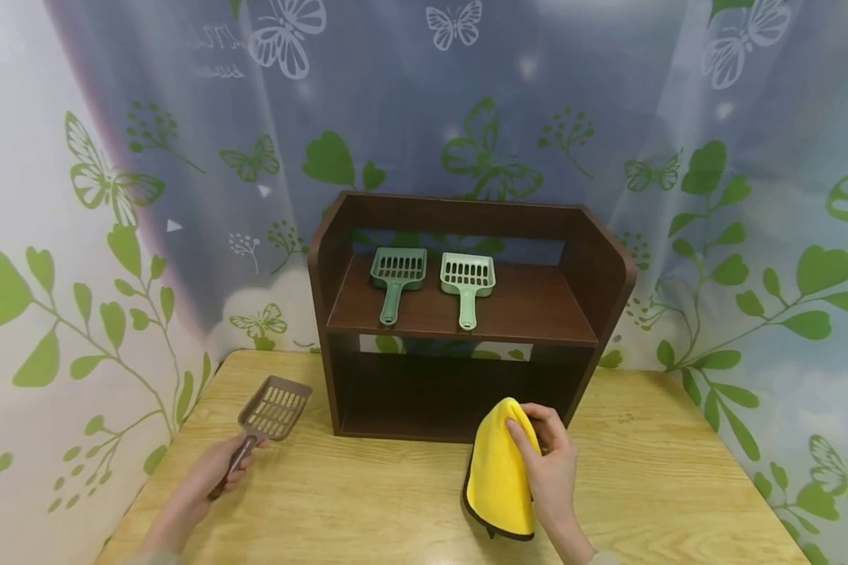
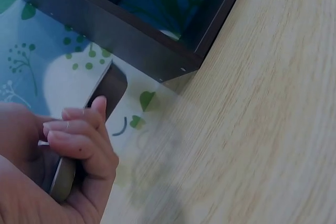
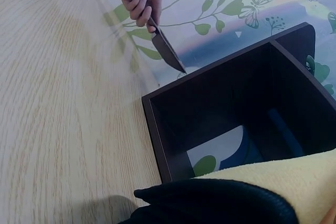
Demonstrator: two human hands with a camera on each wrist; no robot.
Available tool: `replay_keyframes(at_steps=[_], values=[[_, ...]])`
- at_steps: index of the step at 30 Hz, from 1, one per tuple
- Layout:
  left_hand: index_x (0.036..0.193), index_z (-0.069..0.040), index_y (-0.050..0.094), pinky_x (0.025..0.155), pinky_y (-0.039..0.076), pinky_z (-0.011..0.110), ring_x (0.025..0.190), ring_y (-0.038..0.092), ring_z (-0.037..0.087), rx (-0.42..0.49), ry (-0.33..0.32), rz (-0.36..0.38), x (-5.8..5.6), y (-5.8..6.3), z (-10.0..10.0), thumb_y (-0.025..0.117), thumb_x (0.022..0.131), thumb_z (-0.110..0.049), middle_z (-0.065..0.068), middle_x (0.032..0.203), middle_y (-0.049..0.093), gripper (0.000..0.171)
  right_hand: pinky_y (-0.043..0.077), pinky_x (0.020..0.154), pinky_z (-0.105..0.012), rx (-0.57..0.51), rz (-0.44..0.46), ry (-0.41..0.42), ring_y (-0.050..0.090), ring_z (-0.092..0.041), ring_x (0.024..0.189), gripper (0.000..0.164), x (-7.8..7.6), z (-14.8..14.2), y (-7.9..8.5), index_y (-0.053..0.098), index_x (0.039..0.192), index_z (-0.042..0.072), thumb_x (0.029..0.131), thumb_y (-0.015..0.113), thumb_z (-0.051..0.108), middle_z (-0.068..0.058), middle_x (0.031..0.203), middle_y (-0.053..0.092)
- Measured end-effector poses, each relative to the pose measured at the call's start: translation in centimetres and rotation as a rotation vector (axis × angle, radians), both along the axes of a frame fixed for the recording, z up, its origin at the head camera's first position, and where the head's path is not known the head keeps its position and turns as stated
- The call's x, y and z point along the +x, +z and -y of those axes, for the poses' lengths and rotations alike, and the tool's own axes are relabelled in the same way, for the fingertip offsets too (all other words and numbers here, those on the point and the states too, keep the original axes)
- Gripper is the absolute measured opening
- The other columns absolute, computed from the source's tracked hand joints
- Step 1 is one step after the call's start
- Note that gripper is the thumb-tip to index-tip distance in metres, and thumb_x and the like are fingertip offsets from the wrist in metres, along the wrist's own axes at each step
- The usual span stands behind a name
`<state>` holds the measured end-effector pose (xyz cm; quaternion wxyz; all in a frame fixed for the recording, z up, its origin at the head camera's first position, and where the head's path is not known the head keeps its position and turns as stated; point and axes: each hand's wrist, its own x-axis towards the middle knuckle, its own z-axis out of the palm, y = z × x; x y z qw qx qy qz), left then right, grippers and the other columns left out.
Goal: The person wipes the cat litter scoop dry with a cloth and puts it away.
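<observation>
My left hand (image 1: 215, 471) grips the handle of a brown slotted litter scoop (image 1: 275, 408), held above the table to the left of the shelf. In the left wrist view the curled fingers (image 2: 79, 135) wrap that handle, and the scoop's head is seen edge-on. A yellow cloth (image 1: 502, 471) with a black edge hangs folded from my right hand (image 1: 551, 463), pinched between thumb and fingers in front of the shelf's right part. The right wrist view shows the cloth (image 3: 283, 182) large and near, with most of the right hand out of frame.
A dark brown two-tier shelf (image 1: 466, 336) stands at the back of the wooden table (image 1: 367, 502). On its upper board lie a dark green scoop (image 1: 392, 302) and a light green scoop (image 1: 468, 306), side by side. A curtain with leaves and butterflies (image 1: 410, 102) surrounds the table's back and sides.
</observation>
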<state>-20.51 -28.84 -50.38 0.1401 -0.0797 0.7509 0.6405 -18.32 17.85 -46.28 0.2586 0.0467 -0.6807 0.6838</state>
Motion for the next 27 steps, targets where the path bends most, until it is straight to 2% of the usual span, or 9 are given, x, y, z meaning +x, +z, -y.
replay_keyframes(at_steps=[3,10,13,17,27], values=[[0.127,0.007,0.056,0.048,0.035,0.015,0.052,0.038,-0.001,0.006,-0.046,0.004,0.5,0.2,0.4,0.025,0.113,-0.034,-0.007,0.071,0.049,0.053,0.06,0.065,-0.026,-0.002,0.006,-0.001,0.071,-0.013,0.08,0.019,0.0,0.1,0.0,0.066,0.111,-0.002,0.092,0.072,-0.001,-0.007,0.097,0.073],[0.128,0.006,0.056,0.051,0.036,0.015,0.055,0.039,-0.001,0.014,-0.215,0.011,1.9,1.0,1.0,0.029,0.112,-0.044,-0.007,0.075,0.048,0.058,0.06,0.065,-0.027,-0.009,0.02,-0.001,0.072,-0.013,0.081,0.02,0.0,0.3,0.0,0.066,0.111,-0.002,0.092,0.073,0.0,-0.006,0.098,0.073],[0.127,0.004,0.057,0.052,0.037,0.015,0.056,0.039,-0.001,0.032,-0.28,0.016,2.4,1.5,0.9,0.031,0.111,-0.045,-0.006,0.077,0.048,0.058,0.06,0.066,-0.026,-0.013,0.02,0.001,0.072,-0.013,0.081,0.02,0.0,0.3,0.1,0.066,0.111,-0.002,0.092,0.073,0.0,-0.005,0.098,0.073],[0.131,0.008,0.055,0.053,0.038,0.016,0.057,0.039,0.0,0.049,-0.36,0.003,2.6,2.0,0.1,0.032,0.112,-0.043,-0.005,0.078,0.048,0.059,0.06,0.066,-0.026,-0.016,0.013,0.002,0.071,-0.013,0.082,0.02,-0.1,0.2,0.0,0.066,0.111,-0.003,0.092,0.072,-0.001,-0.006,0.099,0.073],[0.129,0.007,0.058,0.053,0.037,0.015,0.057,0.038,0.0,0.07,-0.435,-0.003,2.5,2.9,-3.0,0.036,0.111,-0.042,-0.005,0.077,0.049,0.057,0.059,0.067,-0.026,-0.03,0.018,0.01,0.07,-0.014,0.081,0.021,-0.1,0.0,0.3,0.066,0.112,-0.003,0.092,0.072,-0.001,-0.007,0.099,0.072]])
